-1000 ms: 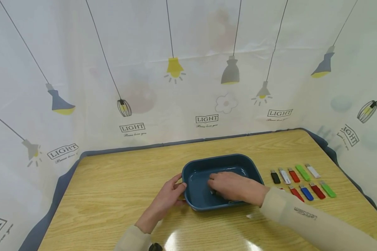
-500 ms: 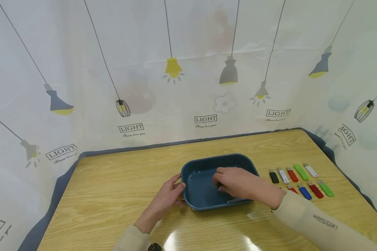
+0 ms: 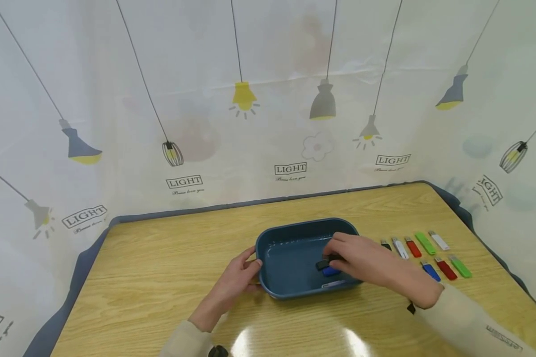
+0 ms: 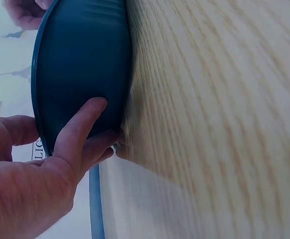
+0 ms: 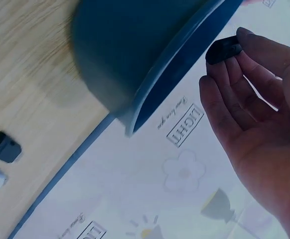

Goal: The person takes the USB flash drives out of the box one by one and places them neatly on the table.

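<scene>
On the wooden table stands a dark blue rectangular tray (image 3: 290, 292). My left hand (image 3: 236, 277) grips its left end, with digits at the rim and against the outer wall in the left wrist view. Over the tray's right half is my right hand (image 3: 357, 258). Thumb and fingers pinch a small black USB stick (image 5: 223, 50), clearest in the right wrist view. Below those fingers lies a blue USB stick (image 3: 331, 271), partly covered by the hand. A pale, silvery stick (image 3: 333, 284) rests along the near inner wall.
Right of the tray, several USB sticks lie in two rows, among them a red one (image 3: 413, 247), a green one (image 3: 425, 243) and a blue one (image 3: 431, 271). My right forearm hides part of the rows. A printed curtain (image 3: 250, 148) borders the table.
My right hand has moved right and lifted a little inside the tray, holding the black USB stick. The blue stick below it has come into view. My left hand stays on the tray.
</scene>
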